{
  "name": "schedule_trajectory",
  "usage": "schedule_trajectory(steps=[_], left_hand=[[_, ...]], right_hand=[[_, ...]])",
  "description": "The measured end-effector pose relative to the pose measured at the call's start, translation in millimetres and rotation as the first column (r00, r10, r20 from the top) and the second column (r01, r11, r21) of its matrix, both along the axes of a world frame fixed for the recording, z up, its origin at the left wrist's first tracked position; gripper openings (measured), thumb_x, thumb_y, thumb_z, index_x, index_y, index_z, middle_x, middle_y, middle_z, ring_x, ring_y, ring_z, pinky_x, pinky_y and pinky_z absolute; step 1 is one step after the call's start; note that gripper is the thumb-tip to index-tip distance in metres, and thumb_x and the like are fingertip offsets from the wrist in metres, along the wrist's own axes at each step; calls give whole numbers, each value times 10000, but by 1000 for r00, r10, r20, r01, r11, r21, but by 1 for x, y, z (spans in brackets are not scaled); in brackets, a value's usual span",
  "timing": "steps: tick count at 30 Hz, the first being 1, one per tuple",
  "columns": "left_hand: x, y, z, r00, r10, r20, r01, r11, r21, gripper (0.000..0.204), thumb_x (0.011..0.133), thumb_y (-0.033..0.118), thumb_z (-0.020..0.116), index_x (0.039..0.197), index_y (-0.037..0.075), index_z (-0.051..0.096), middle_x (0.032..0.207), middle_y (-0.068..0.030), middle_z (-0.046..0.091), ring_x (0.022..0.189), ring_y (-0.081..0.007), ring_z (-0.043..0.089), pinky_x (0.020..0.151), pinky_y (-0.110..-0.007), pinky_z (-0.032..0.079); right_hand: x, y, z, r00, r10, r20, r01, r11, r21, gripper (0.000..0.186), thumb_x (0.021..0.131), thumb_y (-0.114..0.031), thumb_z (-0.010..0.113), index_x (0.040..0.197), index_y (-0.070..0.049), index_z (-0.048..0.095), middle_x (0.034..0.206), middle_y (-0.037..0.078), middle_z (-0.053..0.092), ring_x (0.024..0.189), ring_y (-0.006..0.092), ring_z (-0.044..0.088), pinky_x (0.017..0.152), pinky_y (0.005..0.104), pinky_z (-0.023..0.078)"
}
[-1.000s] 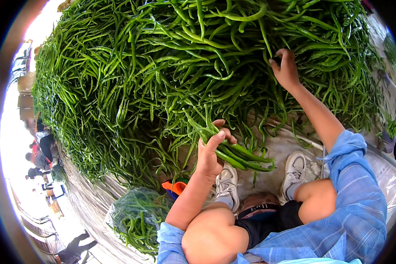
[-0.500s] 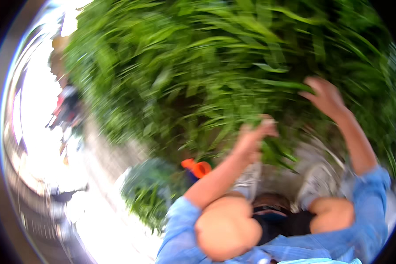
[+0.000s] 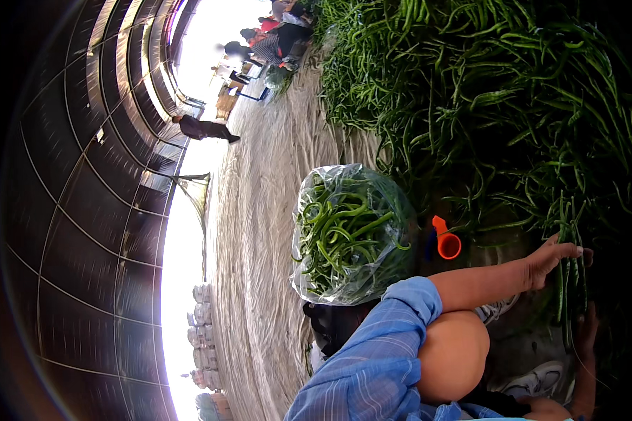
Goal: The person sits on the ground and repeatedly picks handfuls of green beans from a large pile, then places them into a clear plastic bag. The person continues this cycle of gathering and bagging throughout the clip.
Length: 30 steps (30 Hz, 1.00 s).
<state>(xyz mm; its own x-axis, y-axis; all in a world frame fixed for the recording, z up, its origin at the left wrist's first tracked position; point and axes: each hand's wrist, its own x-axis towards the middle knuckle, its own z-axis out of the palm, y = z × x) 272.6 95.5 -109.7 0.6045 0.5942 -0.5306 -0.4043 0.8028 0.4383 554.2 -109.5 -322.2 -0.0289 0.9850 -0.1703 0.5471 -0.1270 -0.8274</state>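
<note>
My left hand (image 3: 551,260) is closed around a small bunch of long green chili peppers (image 3: 569,288), which hang down past its fingers. Close under the lower ends of that bunch is my right hand (image 3: 587,328), in deep shadow; its fingers are too dark to read. A large heap of the same long peppers (image 3: 470,91) spreads in front of both hands. Left of my left forearm lies an orange ring-shaped piece with a short handle (image 3: 449,245). Beside it stands a clear plastic bag (image 3: 393,277) filled with green peppers.
Pale crumpled sheeting (image 3: 260,231) covers the ground to the left. A dark bag (image 3: 337,326) sits behind the plastic bag, near my left arm. Farther off are a standing person (image 3: 202,128), several people by the heap (image 3: 277,42), and pale stacked bundles (image 3: 201,337).
The view has swung left, bringing the plastic bag and the sheeting toward the middle. My left hand now plainly holds peppers; my right hand has come down from the heap to near it.
</note>
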Motion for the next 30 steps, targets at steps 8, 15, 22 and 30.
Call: schedule_trajectory(steps=[8,15,22,30], left_hand=[[-1,-7,-19,991,106,-83,-93,983,157,373,787,63,667,1104,80,470,968,-95,642,910,-211,638,791,-370,530],[39,-17,-27,997,-28,-73,45,969,242,380,825,64,669,1142,66,458,959,-59,617,877,-167,601,827,-332,493],[105,-41,-31,991,-124,-42,130,950,284,301,936,263,632,1125,87,478,900,-6,545,818,-119,528,744,-318,468],[130,-26,95,995,-48,-90,69,966,248,639,862,678,557,1107,92,484,876,-7,506,817,-137,478,776,-368,442]], right_hand=[[-111,83,158,964,86,-253,-58,991,117,643,970,-463,481,1370,29,373,1296,195,466,1180,298,469,1017,382,356],[-78,64,148,950,-179,-257,167,984,-68,323,1011,-187,447,1240,35,495,1079,151,615,967,215,577,861,327,451],[-72,30,207,927,-344,-152,350,937,12,320,1024,-139,425,1286,39,469,1131,174,628,1035,215,602,861,325,458],[-68,66,318,561,-335,-757,371,919,-132,534,1005,-62,409,1514,-33,248,1401,140,483,1241,181,495,1017,322,411]])
